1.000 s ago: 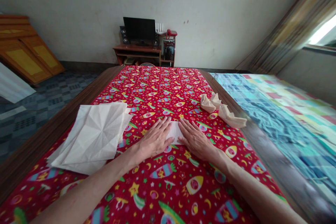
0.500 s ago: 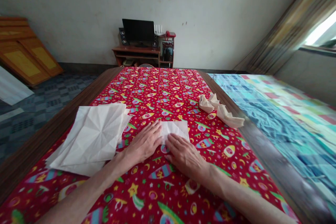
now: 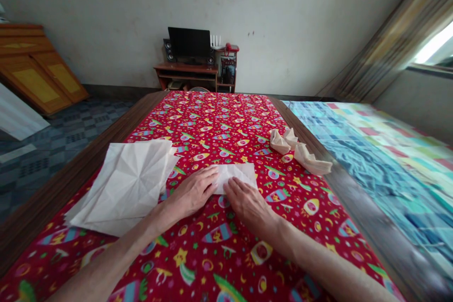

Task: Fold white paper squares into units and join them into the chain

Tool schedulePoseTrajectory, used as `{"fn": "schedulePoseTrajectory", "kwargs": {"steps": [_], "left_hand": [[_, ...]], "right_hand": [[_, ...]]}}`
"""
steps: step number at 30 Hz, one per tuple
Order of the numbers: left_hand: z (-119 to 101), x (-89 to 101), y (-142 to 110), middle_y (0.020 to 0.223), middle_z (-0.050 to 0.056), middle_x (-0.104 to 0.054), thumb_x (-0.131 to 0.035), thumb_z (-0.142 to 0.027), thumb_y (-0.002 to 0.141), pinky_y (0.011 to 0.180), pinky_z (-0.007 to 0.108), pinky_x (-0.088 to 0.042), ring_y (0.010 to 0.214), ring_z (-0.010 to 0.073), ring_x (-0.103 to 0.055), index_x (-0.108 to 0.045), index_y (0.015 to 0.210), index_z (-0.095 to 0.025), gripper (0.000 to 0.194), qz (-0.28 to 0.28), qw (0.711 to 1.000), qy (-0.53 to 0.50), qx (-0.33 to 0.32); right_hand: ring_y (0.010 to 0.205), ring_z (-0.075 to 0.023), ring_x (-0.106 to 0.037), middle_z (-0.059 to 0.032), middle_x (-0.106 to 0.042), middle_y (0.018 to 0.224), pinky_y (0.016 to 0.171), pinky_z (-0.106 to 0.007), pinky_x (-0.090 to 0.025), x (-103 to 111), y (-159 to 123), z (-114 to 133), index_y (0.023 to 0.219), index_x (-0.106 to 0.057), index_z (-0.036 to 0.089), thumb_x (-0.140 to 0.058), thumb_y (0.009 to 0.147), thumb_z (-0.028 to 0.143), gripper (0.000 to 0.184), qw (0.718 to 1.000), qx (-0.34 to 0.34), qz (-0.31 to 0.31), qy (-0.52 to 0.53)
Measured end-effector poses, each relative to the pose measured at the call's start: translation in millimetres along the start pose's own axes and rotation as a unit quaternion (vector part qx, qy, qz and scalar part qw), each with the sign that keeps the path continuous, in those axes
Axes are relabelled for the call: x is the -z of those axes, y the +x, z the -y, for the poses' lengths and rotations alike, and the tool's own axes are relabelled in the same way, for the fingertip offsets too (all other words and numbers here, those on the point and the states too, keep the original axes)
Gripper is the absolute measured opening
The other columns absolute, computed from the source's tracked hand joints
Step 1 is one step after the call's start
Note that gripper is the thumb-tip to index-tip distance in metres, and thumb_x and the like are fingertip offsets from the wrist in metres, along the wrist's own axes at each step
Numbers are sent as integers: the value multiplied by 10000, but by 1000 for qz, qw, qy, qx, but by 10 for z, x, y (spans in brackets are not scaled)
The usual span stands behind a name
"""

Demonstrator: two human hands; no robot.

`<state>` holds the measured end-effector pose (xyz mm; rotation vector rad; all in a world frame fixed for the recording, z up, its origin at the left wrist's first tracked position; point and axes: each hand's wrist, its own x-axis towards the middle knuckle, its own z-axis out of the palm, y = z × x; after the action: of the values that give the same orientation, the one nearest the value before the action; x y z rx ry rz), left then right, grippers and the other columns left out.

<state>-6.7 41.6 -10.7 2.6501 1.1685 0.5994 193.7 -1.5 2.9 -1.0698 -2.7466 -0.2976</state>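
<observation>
A folded white sheet of paper [image 3: 244,171] lies flat on the red patterned cloth [image 3: 219,264] in front of me. My left hand [image 3: 196,191] rests palm down over the paper's left end, fingers stretched out. Lower on the paper, my right hand [image 3: 246,200] presses with its fingers extended near the middle of the front edge. Both hands are open, and they cover part of the sheet. To the left is a stack of creased white paper squares [image 3: 136,177], the top one marked with folds radiating from its centre.
Folded paper pieces [image 3: 311,159] stand near the table's right side. A dark wooden table edge [image 3: 354,207] borders the cloth, with a bed [image 3: 375,151] beyond it. At the far wall stands a desk [image 3: 187,70] with a monitor [image 3: 189,45]. A wooden cabinet [image 3: 38,73] is left.
My right hand has slid left and toward me from the paper's right end, uncovering that end. My left hand has shifted slightly left and stays on the paper.
</observation>
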Motion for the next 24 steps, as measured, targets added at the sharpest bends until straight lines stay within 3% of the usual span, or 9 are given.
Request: {"fn": "schedulePoseTrajectory", "kwargs": {"steps": [10, 14, 18, 21, 24], "left_hand": [[-24, 11, 30, 1300, 109, -574, -357, -261, 951, 1063, 370, -412, 1225, 187, -517, -583, 1216, -130, 371, -13, 1000, -12, 19], [19, 21, -32, 1319, 92, -560, -325, -238, 958, 1068, 342, -411, 1234, 162, -505, -525, 1273, -140, 386, -41, 998, -40, 6], [175, -22, -88, 1428, 61, -445, -340, -119, 901, 1108, 353, -361, 1315, 160, -411, -369, 1406, -197, 512, -35, 998, -55, -23], [256, -55, -73, 1474, 104, -367, -380, -51, 822, 1123, 402, -332, 1364, 194, -330, -259, 1458, -167, 658, -41, 997, -55, -42], [258, -62, -43, 1490, 116, -333, -466, -55, 769, 1114, 468, -327, 1388, 249, -270, -296, 1446, -167, 707, -48, 994, -54, -78]], "right_hand": [[1041, -264, -553, -155, -620, 1046, 807, -353, -514, -44, 59, 39, 1081, -552, 105, -487, 828, 69, 264, 998, -57, 4, -20], [1039, -261, -590, -161, -650, 1067, 813, -357, -525, -131, 23, -63, 1045, -591, 100, -497, 848, 90, 218, 998, -60, -37, 1], [1116, -237, -583, -134, -652, 1157, 930, -390, -480, -134, -56, -253, 1106, -600, 120, -428, 921, 143, 254, 987, -16, -134, 83], [1197, -200, -537, -87, -620, 1240, 1034, -437, -392, -96, -97, -351, 1172, -593, 190, -385, 957, 179, 299, 972, 2, -166, 166], [1198, -184, -538, -65, -621, 1240, 1038, -442, -382, -106, -104, -396, 1155, -621, 240, -409, 957, 214, 291, 953, -11, -179, 244]]}}
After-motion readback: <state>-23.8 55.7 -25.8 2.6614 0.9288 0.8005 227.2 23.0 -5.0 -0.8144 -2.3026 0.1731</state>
